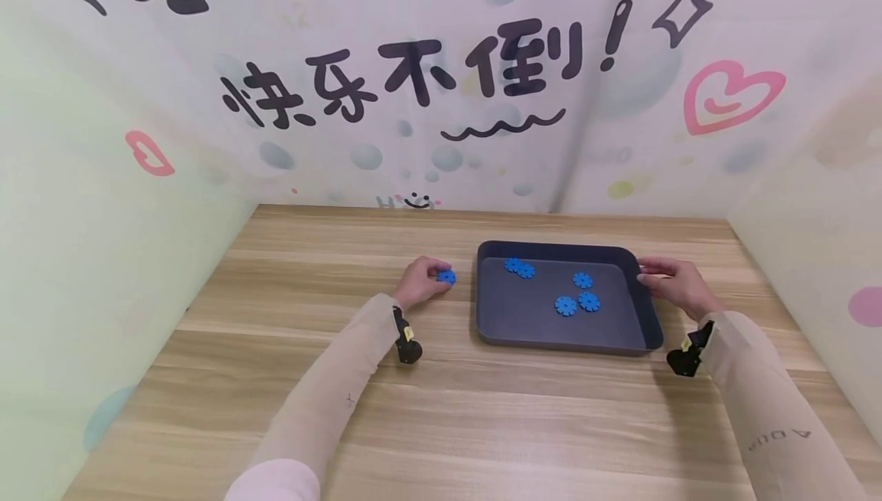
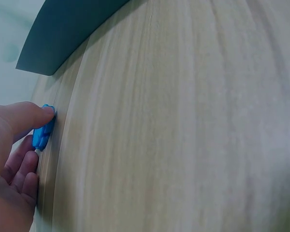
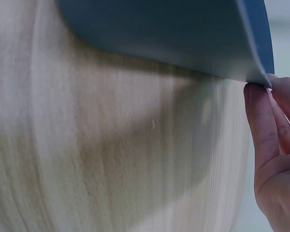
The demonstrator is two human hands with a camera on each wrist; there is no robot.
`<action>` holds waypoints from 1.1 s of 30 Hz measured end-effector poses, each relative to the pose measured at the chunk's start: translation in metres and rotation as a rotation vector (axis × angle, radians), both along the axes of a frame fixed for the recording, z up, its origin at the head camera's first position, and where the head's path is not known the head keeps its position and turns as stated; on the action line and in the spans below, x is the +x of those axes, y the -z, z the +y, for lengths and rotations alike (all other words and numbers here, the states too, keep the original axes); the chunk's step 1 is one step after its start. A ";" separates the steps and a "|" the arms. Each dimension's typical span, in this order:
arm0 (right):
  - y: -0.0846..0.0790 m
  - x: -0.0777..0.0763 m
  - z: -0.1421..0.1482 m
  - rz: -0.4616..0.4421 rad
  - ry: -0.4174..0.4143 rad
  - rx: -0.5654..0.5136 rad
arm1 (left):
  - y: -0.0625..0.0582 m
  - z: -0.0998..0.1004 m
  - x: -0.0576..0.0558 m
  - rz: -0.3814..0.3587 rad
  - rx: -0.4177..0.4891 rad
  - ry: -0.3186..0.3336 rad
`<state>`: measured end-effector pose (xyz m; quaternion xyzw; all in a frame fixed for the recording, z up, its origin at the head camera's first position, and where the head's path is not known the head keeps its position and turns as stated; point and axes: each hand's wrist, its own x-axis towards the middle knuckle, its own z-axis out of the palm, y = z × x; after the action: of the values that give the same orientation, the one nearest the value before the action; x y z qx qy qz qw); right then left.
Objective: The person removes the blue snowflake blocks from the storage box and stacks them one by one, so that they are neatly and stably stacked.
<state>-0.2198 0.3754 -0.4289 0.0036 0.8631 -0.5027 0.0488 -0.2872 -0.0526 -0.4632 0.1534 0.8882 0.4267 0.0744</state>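
Note:
My left hand (image 1: 420, 280) pinches a blue notched plastic disc (image 1: 446, 276) between thumb and fingers, just left of a dark grey tray (image 1: 517, 330). In the left wrist view the blue disc (image 2: 44, 128) shows edge-on under the thumb. On the tray's right side, my right hand (image 1: 677, 285) holds the rim, thumb on one face and fingertips on the other, as the right wrist view shows at the tray wall (image 3: 183, 38). Several more blue notched discs (image 1: 582, 280) lie flat inside the tray, two of them overlapping (image 1: 526, 270) near its back left.
The tray stands on a wood-grain table (image 1: 441, 417). A printed white cloth (image 1: 331, 156) hangs behind the table's back edge, and pale walls (image 1: 83, 256) close in both sides. A black wrist camera (image 1: 408, 349) sits at each sleeve cuff.

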 end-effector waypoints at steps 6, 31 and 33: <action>-0.001 0.000 0.000 0.000 -0.003 -0.008 | 0.000 0.000 -0.001 -0.008 -0.008 0.003; 0.000 0.000 0.000 -0.014 0.005 0.008 | -0.012 0.009 0.001 -0.060 0.112 -0.020; 0.001 0.000 0.000 -0.008 0.010 0.004 | -0.016 0.012 0.002 -0.033 0.120 -0.023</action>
<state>-0.2195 0.3757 -0.4296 0.0100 0.8638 -0.5012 0.0498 -0.2851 -0.0408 -0.4472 0.1403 0.8615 0.4823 0.0746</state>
